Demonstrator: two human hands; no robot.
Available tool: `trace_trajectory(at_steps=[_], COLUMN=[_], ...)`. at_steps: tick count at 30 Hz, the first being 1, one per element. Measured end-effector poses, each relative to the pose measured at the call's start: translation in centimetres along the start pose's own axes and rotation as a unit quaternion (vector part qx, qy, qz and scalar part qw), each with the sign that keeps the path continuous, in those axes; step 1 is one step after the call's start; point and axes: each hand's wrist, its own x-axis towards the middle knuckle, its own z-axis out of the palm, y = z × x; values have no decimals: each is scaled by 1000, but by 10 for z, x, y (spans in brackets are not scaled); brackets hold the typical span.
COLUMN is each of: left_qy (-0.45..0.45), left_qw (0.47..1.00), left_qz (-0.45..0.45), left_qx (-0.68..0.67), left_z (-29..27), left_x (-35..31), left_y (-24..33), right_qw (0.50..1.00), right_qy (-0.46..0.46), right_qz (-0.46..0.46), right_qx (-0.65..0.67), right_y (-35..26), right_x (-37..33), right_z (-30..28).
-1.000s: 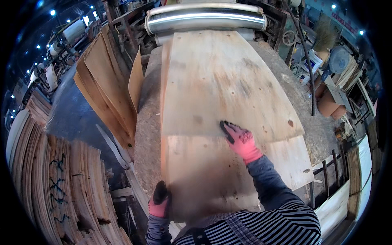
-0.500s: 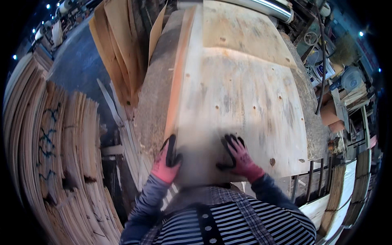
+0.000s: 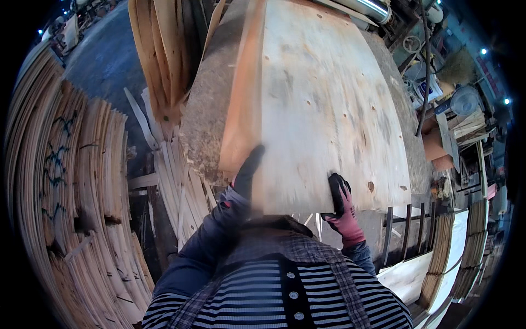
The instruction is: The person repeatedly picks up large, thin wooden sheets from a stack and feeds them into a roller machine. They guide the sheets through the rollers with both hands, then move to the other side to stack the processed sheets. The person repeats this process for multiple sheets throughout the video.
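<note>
A pale wood veneer sheet (image 3: 323, 120) with small knots and grey streaks lies over the work table (image 3: 211, 104). Along its left side runs a strip of orange-brown veneer (image 3: 238, 126). My left hand (image 3: 249, 172), in a dark glove and smeared by motion, is at the pale sheet's near left edge; its fingers are too blurred to read. My right hand (image 3: 344, 211), in a pink and black glove, rests on the near edge of the pale sheet. Its fingers are stretched out on the surface, with the thumb apart beside the edge.
Tall stacks of veneer (image 3: 82, 181) stand on the left, with brown sheets (image 3: 164, 55) leaning beyond. A metal roller (image 3: 372, 10) crosses the far end. At right are a dark pole (image 3: 427, 71), a fan-like round object (image 3: 464, 101), cardboard (image 3: 438, 145) and bundled sheets (image 3: 438, 257).
My left hand has moved forward along the sheet's left edge. My right hand has drawn back to the near edge. The seam across the far part of the pale veneer no longer shows.
</note>
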Motion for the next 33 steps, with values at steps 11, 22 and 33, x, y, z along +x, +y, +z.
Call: trace_trajectory(at_steps=[11,22,33], left_qy=[75,165,225], left_qw=[752,626,709], left_qz=[249,198,157], left_qx=[606,736,649], left_z=[-99,-30,-53], left_x=[13,12,3], left_y=[7,14,15], right_qw=[996,971,972], right_qy=[-91,102,102], right_qz=[-12,-108,74], right_qx=[15,-187,-199], right_y=[-11,27,72], right_x=[32,152,275], right_z=[-25,-24,9])
